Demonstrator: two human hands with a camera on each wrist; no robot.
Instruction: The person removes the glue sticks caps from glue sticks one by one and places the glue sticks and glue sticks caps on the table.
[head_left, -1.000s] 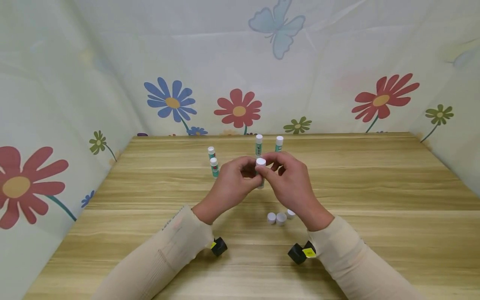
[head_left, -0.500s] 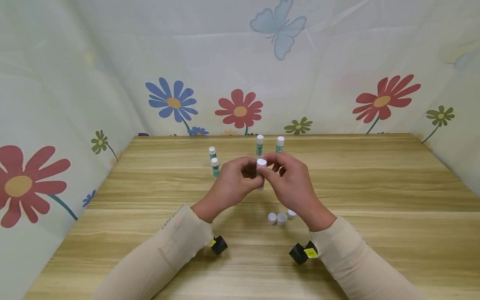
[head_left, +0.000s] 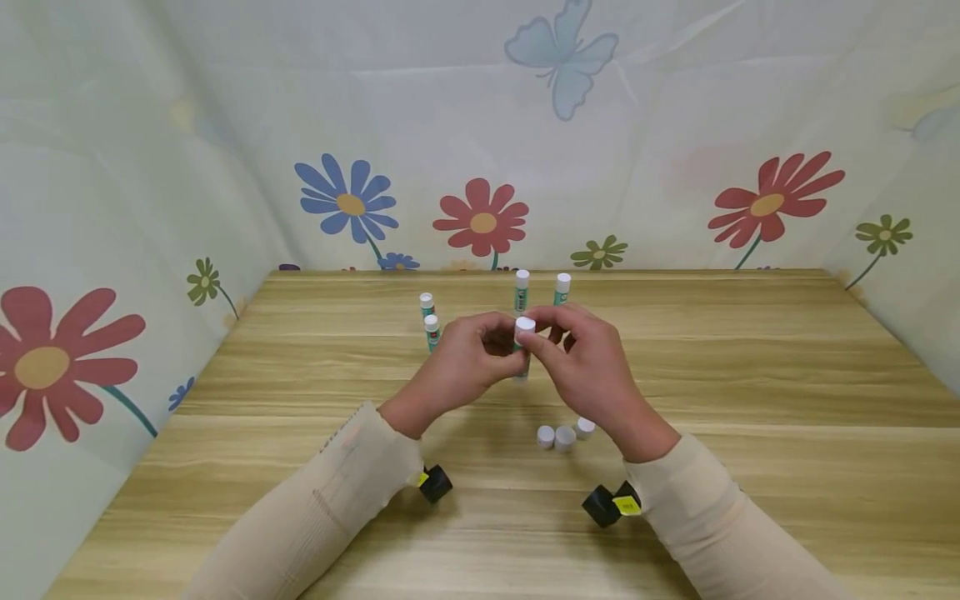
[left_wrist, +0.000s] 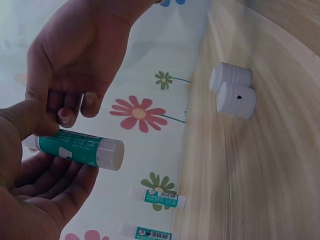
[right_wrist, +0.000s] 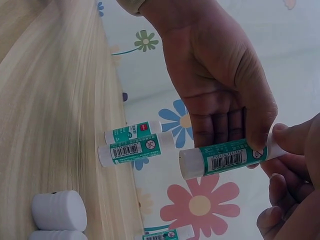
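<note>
A glue stick [right_wrist: 227,157] with a green label stands nearly upright between both hands above the table. My left hand [head_left: 470,358] grips its body between thumb and fingers. The thumb and fingers of my right hand [head_left: 585,354] pinch its white cap [head_left: 524,324]. In the left wrist view, the white bottom end [left_wrist: 111,154] sticks out below the fingers. Two capped glue sticks stand to the left, a nearer one [head_left: 432,332] and a farther one [head_left: 427,306]. Behind the hands are two more, a left one [head_left: 521,290] and a right one [head_left: 562,287].
Three loose white caps lie close together in front of the right hand: a left cap [head_left: 545,437], a middle cap [head_left: 565,439] and a right cap [head_left: 585,428]. The wooden table [head_left: 750,358] is backed by a flowered curtain [head_left: 637,167]. Black wrist devices hang under both sleeves.
Both hands keep their hold on the glue stick and its cap with almost no motion. The head view has shifted slightly.
</note>
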